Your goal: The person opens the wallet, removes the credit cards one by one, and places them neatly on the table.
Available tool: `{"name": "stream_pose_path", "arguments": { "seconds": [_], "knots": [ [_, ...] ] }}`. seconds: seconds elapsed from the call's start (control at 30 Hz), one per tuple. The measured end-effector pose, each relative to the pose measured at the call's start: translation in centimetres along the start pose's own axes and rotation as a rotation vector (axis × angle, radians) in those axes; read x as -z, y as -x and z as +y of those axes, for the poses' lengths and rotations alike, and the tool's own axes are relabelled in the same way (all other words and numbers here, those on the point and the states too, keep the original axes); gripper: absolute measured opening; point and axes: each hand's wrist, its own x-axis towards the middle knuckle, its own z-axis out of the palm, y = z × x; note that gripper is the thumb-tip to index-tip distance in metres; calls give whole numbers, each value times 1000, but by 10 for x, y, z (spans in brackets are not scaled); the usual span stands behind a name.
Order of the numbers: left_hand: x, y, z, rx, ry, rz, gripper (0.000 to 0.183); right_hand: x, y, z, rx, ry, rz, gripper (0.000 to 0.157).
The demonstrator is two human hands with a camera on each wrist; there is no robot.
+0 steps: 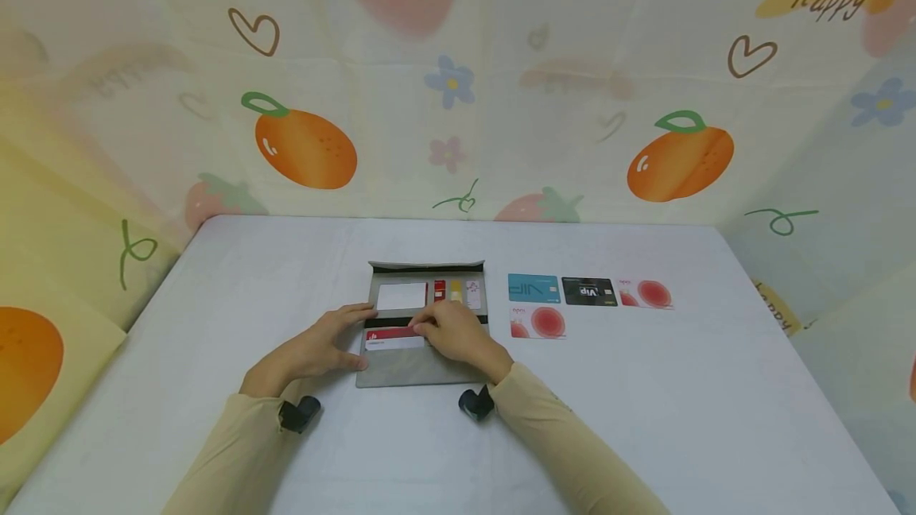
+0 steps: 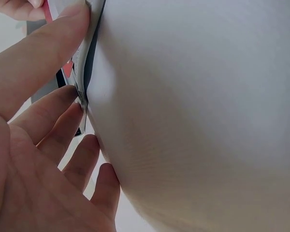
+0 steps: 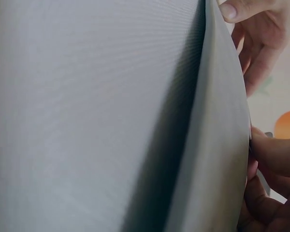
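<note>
A grey wallet (image 1: 418, 368) lies unfolded on the table, its lower half toward the person. In its lower pocket sits a red-and-white card (image 1: 390, 340), partly covered by my right hand (image 1: 458, 332), whose thumb and fingertips pinch its upper edge. My left hand (image 1: 311, 348) rests at the wallet's left side, thumb on the lower left corner and the other fingers spread along the edge. The left wrist view shows that thumb on the wallet edge (image 2: 93, 43). Along the upper half are a white card (image 1: 402, 296) and several small coloured card ends (image 1: 456, 290).
Right of the wallet lie a teal VIP card (image 1: 533, 288), a black VIP card (image 1: 589, 292) and a white card with red circles (image 1: 646, 293) in a row. A similar red-circle card (image 1: 537, 322) lies below the teal one. A patterned cloth (image 1: 458, 141) hangs behind the white table (image 1: 644, 420).
</note>
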Motion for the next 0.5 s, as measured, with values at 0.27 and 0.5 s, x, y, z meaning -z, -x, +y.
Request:
{"name": "stream_pose_path", "arguments": {
  "seconds": [0.27,0.5],
  "knots": [
    [0,-1,-1,0,4,-7,77,-3,-1,1,-13,-3,56,18],
    [1,0,-1,5,17,-8,77,-5,-2,0,-5,-24,101,19]
  ]
}}
